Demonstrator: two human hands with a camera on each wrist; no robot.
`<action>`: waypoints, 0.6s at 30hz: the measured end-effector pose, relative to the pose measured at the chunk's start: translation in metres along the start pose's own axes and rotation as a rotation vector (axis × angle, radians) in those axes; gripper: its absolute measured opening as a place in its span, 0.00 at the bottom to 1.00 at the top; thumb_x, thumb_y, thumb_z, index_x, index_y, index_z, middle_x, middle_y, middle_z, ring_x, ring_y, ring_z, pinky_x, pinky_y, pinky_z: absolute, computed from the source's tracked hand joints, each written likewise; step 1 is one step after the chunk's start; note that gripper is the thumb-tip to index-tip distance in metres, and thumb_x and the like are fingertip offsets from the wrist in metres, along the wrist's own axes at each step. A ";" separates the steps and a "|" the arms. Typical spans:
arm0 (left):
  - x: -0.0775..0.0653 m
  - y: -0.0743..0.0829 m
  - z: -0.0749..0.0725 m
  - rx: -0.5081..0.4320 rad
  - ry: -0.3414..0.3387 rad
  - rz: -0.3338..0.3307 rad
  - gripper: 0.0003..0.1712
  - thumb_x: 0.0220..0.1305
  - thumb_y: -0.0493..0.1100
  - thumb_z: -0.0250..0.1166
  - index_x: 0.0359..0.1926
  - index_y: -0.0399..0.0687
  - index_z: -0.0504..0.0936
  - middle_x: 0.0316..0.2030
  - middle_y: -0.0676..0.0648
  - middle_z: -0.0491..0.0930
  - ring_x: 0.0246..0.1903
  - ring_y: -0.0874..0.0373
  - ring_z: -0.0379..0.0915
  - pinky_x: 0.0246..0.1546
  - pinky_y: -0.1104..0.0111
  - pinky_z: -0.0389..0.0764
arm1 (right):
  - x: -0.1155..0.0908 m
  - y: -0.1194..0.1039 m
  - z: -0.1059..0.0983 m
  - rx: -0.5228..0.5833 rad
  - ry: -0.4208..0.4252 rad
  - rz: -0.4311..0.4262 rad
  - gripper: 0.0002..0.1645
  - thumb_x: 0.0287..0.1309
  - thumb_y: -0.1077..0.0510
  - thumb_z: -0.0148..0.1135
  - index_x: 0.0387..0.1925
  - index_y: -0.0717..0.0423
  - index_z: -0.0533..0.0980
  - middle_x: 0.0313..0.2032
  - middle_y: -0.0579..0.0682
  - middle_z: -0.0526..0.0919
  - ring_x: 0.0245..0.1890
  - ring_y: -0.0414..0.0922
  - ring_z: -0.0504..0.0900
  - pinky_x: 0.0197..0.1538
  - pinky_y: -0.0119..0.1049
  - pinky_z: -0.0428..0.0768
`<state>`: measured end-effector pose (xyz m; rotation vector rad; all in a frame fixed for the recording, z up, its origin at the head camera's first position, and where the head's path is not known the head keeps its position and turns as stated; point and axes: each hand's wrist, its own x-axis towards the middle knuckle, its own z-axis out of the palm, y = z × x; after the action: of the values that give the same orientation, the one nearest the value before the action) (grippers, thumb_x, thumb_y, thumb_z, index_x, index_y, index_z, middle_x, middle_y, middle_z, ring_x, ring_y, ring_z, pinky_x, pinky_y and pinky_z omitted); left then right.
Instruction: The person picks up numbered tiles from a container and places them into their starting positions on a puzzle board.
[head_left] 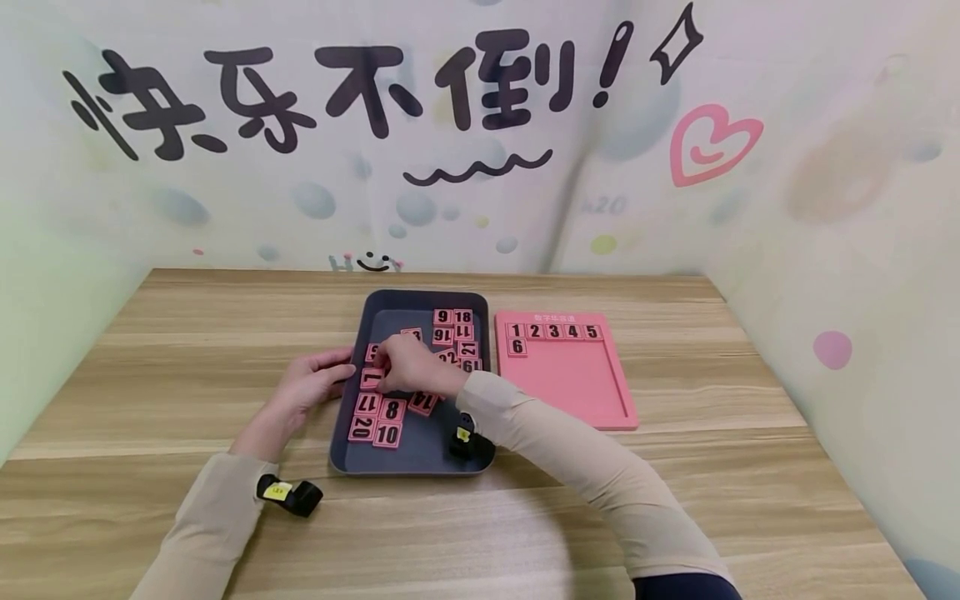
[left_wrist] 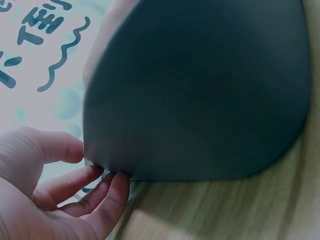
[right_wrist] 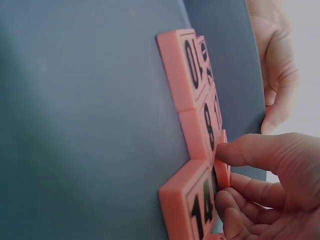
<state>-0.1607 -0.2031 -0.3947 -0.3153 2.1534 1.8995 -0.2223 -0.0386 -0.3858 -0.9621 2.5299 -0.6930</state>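
My right hand (head_left: 411, 364) reaches over the dark grey tray (head_left: 431, 462). Its thumb and fingertips pinch a pink number tile (right_wrist: 223, 172) near the left wall; in the head view this tile (head_left: 370, 379) shows an upside-down 7. Just below it lie tiles 17 (head_left: 367, 405), 8 (head_left: 392, 410), 20 (head_left: 362, 428) and 10 (head_left: 387, 435), with 14 (head_left: 423, 403) to the right. My left hand (head_left: 306, 382) holds the tray's left edge, thumb at the rim and fingers against the outer side.
Right of the tray lies a pink board (head_left: 570, 383) with tiles 1 to 5 along its top row and tile 6 (head_left: 517, 347) beneath the 1. More tiles, among them 18 (head_left: 462, 317), sit in the tray's right side. A printed backdrop (head_left: 480, 217) stands behind the wooden table (head_left: 247, 308).
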 end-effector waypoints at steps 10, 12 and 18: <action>0.001 0.001 0.000 -0.005 0.002 -0.001 0.28 0.67 0.36 0.55 0.65 0.32 0.63 0.63 0.32 0.63 0.37 0.71 0.74 0.39 0.77 0.77 | -0.014 -0.001 -0.020 0.031 0.047 0.008 0.14 0.48 0.60 0.71 0.37 0.58 0.79 0.29 0.47 0.78 0.28 0.39 0.74 0.28 0.24 0.72; 0.001 0.000 -0.001 -0.003 0.005 -0.006 0.28 0.67 0.36 0.55 0.66 0.33 0.63 0.64 0.32 0.62 0.37 0.70 0.74 0.39 0.76 0.78 | -0.018 0.001 -0.025 0.065 0.061 0.003 0.14 0.48 0.61 0.70 0.38 0.59 0.78 0.29 0.48 0.79 0.26 0.39 0.75 0.28 0.24 0.74; 0.002 -0.001 -0.001 0.015 0.013 -0.011 0.28 0.67 0.36 0.55 0.66 0.34 0.63 0.64 0.33 0.62 0.38 0.70 0.73 0.39 0.76 0.78 | -0.036 0.010 -0.042 0.174 0.100 0.017 0.15 0.49 0.63 0.68 0.40 0.61 0.78 0.30 0.49 0.79 0.27 0.40 0.78 0.30 0.26 0.78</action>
<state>-0.1621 -0.2039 -0.3960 -0.3375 2.1688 1.8797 -0.2219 0.0066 -0.3520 -0.8646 2.5088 -0.9609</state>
